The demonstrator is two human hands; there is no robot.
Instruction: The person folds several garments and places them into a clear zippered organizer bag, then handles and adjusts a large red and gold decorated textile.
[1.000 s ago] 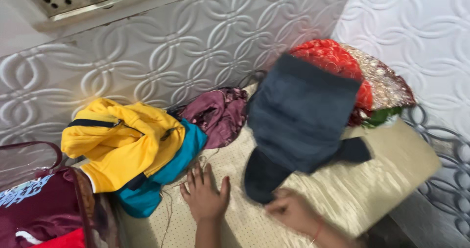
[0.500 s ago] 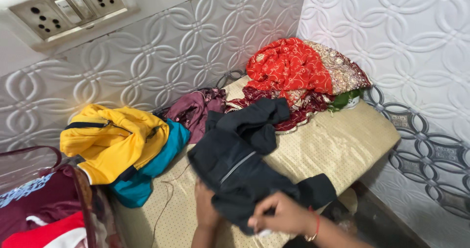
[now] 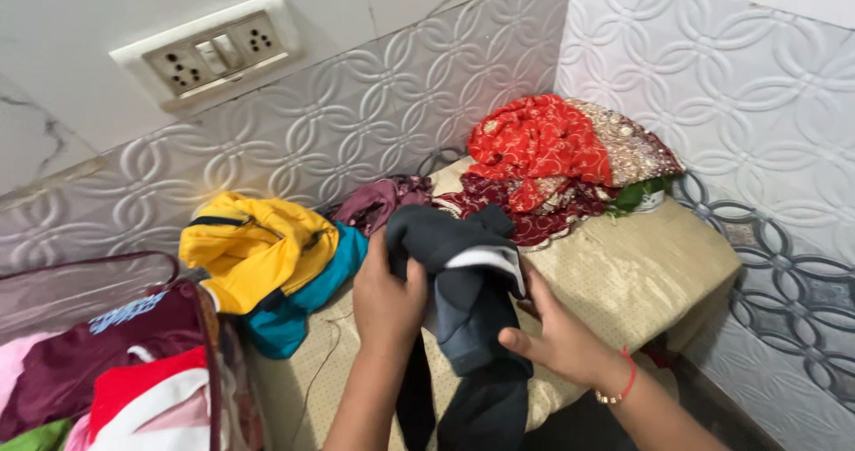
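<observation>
Dark grey fabric garment with pale lining (image 3: 463,308), lying spread on beige bench (image 3: 641,255) 0.5 s ago, now bunched & lifted w/ both hands, left (image 3: 387,295) & right (image 3: 557,340) clenched on it, just right of yellow-teal jacket (image 3: 267,264).

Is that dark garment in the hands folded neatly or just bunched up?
Bunched up. The dark garment hangs in loose, crumpled folds between the left hand and right hand, its lower end drooping off the cream-covered surface.

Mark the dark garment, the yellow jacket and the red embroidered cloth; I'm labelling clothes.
dark garment (image 3: 463,313), head view, hanging middle fold.
yellow jacket (image 3: 254,246), head view, bunched front.
red embroidered cloth (image 3: 534,139), head view, top.
</observation>
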